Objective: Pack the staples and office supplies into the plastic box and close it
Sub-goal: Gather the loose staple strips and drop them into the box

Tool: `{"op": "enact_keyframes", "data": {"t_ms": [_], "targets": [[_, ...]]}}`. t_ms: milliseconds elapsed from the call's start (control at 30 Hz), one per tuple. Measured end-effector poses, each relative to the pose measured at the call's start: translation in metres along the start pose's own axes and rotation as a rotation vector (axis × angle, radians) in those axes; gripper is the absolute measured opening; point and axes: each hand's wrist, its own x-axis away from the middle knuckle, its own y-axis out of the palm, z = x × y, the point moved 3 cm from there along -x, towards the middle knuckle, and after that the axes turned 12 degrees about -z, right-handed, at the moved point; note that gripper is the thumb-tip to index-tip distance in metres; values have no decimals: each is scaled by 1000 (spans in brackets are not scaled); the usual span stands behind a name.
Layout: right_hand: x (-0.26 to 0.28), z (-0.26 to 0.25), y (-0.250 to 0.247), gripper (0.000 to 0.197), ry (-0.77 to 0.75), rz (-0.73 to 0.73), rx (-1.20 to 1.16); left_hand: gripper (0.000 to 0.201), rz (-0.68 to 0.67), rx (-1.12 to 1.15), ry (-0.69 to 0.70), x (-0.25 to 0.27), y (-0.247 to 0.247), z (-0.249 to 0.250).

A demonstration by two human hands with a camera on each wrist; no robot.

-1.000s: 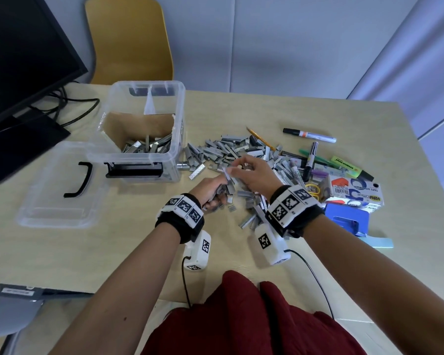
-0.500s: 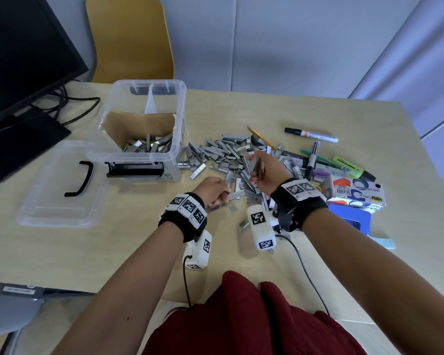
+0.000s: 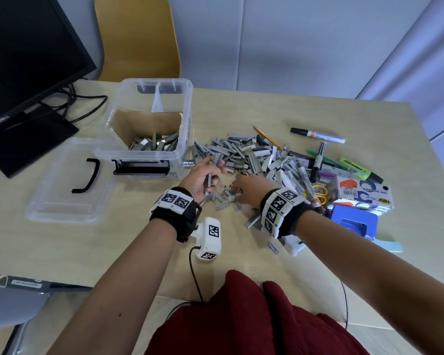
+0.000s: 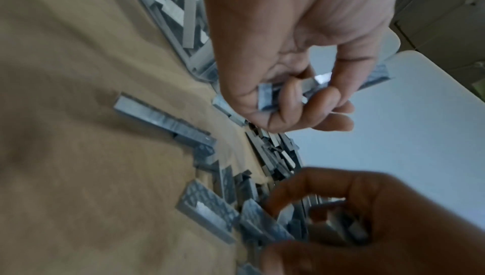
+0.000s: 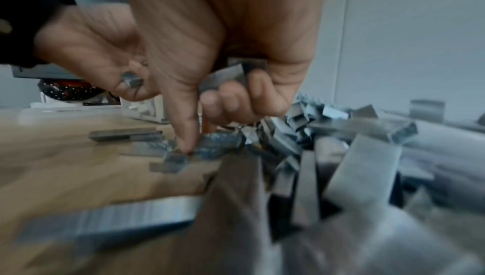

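Staple strips are being held in the left hand, with the fingers curled around a small bundle so that the grip is narrow and full; one strip end is seen projecting above the knuckles in the head view. The right hand is being held low over the near edge of the staple pile, its grip closed around a few strips against the palm while the thumb is being pressed down onto a loose strip lying on the surface. The two hands are positioned just beside each other, the left nearer the box.

The plastic box is standing open on the surface to the left of the pile, with a brown card liner against its far wall and a layer of staple strips already lying inside. Its clear lid, bearing a black handle, is lying flat on the surface to the left of the box.

To the right of the pile, the remaining supplies are gathered: a black-capped marker, a second marker, a green highlighter, a pencil, a tape dispenser carton and a blue hole punch. A dark monitor is standing at the far left of the surface, and a yellow chair is placed behind it.
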Motion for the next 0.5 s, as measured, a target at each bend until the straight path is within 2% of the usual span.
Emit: {"op": "enact_keyframes", "data": {"t_ms": [33,100,167,267,333,400,500], "targets": [[-1,2,2,25,5,6,-10,11,-28,32,10,2,-1,1],[-3,7,2,26,22,8,-209,42,-58,78,12,2,-5,0],[-4,17,2,24,12,24,-636,55,-43,82,8,3,-7,0],[2,25,3,21,-68,-42,-1429,43,73,13,-51,3,-12,-3],[5,27,2,22,-129,-63,-1696,39,157,-150,-83,5,-17,-3],[4,27,1,24,-106,-23,-1666,38,187,-421,-134,9,-17,-1],[-2,23,0,30,-4,91,-1229,37,194,-771,-219,12,-19,3]]}}
